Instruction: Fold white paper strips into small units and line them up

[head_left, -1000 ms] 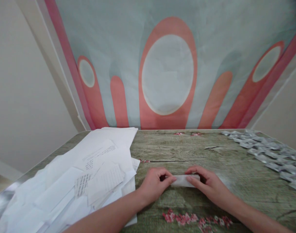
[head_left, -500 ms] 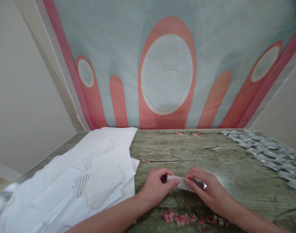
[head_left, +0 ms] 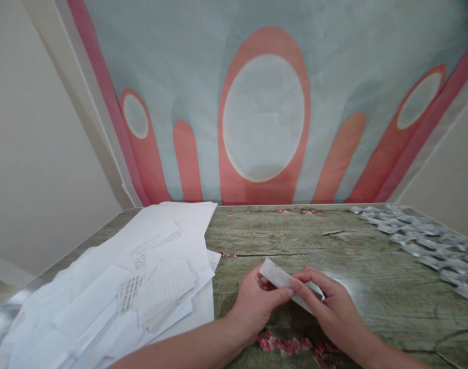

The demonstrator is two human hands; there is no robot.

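A narrow folded strip of white paper (head_left: 277,274) is held between my two hands above the wood-patterned table. My left hand (head_left: 256,299) is closed on it, thumb in front and curled fingers behind, with the strip's upper left end sticking up past the fingers. Pinched on the strip's middle is my right hand (head_left: 325,300), its thumb and forefinger close to my left thumb. The strip's lower right end shows beneath the right fingers and slants down to the right.
Loose white sheets and torn printed pieces (head_left: 165,287) cover the left of the table (head_left: 264,230). Rows of folded grey-white paper pieces (head_left: 422,240) lie at the right. Behind stands a pale blue-green panel with red shapes (head_left: 264,195).
The strip has tilted, its left end now higher and more exposed. My left hand has shifted slightly right, and its thumb has come near the right fingertips.
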